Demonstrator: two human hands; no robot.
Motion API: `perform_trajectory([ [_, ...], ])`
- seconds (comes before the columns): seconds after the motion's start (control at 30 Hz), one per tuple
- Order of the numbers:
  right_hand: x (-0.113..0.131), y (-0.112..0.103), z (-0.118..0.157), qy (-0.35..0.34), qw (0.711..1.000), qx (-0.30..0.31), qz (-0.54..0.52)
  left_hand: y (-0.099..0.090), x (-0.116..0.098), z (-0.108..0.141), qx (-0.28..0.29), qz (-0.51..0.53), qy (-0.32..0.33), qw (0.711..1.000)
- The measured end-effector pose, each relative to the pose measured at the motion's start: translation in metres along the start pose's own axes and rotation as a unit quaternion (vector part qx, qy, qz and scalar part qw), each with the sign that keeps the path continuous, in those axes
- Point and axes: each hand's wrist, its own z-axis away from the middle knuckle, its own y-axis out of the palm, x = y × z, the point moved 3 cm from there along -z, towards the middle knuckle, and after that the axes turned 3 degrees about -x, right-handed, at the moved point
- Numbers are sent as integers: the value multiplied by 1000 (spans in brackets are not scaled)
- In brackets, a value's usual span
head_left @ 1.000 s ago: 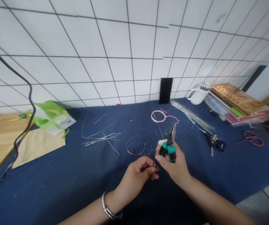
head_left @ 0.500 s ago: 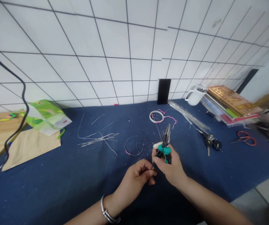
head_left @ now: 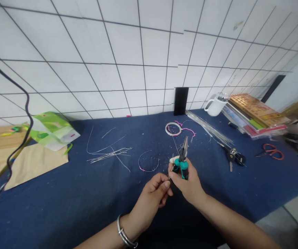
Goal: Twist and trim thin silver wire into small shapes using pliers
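Note:
My right hand (head_left: 190, 183) is closed around long-nose pliers (head_left: 183, 155) with teal and black handles, jaws pointing up and away. A white wrapping shows on a fingertip of that hand. My left hand (head_left: 155, 193), a silver bangle at its wrist, pinches something thin and small close to the right thumb; I cannot make out what it is. Just beyond the hands lies a loop of thin wire (head_left: 149, 171) with pink beads on it. Farther back rests a pale ring (head_left: 166, 128) with pink beads and a pink strand.
Loose wire pieces (head_left: 110, 155) lie to the left, near a beige sheet (head_left: 35, 162) and a green bag (head_left: 50, 129). Toward the right are a wire bundle (head_left: 208, 128), keys (head_left: 231, 159), red-handled scissors (head_left: 276, 152), a white mug (head_left: 215, 105) and stacked books (head_left: 258, 114).
My left hand has shifted slightly, its fingertips rising a little beside the right thumb. The pliers stay in my right hand almost unmoved. The view has shifted slightly.

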Motion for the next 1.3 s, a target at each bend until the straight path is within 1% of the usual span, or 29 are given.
perform_trajectory([
  [0.17,0,2,0,-14,1000,-9,3,-2,1,0,-19,7,11,1000],
  [0.43,-3,2,0,-9,1000,-12,-2,-2,1,0,-34,-8,26,999],
  [0.73,-3,3,2,9,1000,-6,-22,-1,2,0,-37,-12,35,999],
  [1.13,-5,2,3,12,1000,-4,-21,-4,-2,1,-19,-59,45,997],
  [1.3,-6,3,3,9,1000,0,-19,-5,-1,-1,-1,-85,31,996],
])
